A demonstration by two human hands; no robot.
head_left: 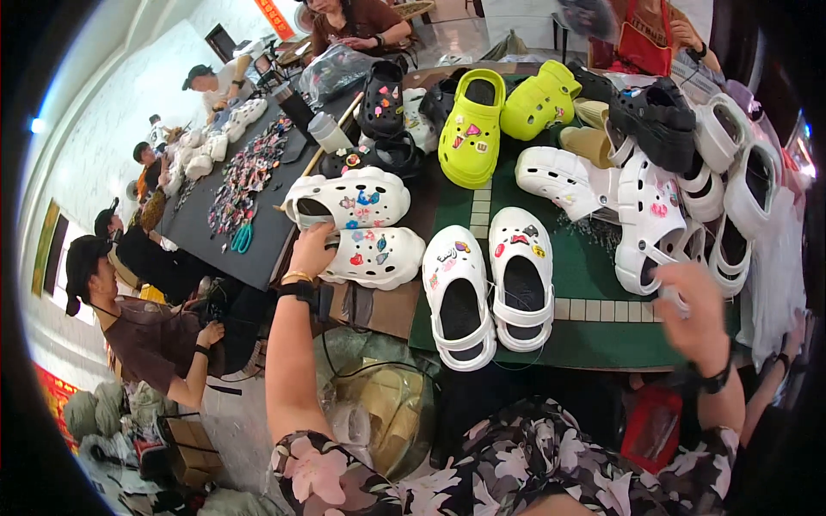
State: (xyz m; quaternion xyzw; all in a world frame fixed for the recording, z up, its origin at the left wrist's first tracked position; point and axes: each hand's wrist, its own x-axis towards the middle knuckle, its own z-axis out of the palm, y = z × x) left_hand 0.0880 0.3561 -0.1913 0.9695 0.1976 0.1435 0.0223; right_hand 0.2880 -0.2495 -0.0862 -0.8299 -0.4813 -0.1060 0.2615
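At the left of the table, my left hand (311,251) is closed at the heel end of two white clogs lying side by side. The farther white clog (385,191) carries blue and pink charms, and the nearer white clog (396,256) has several small charms. Its fingertips are partly hidden between the shoes. At the right, my right hand (693,311) is smeared by motion beside a white clog with a pink charm (647,215); its fingers cannot be made out. Between my hands stand a left white clog (447,267) and a right white clog (527,249), both charmed, toes pointing away.
Yellow-green clogs (471,163) and black clogs (381,107) stand farther back. More white clogs (748,189) crowd the right side. Left, a dark table (185,228) bears heaped charms and teal-handled scissors (243,236). A clear bag (370,404) sits below. Other people work around.
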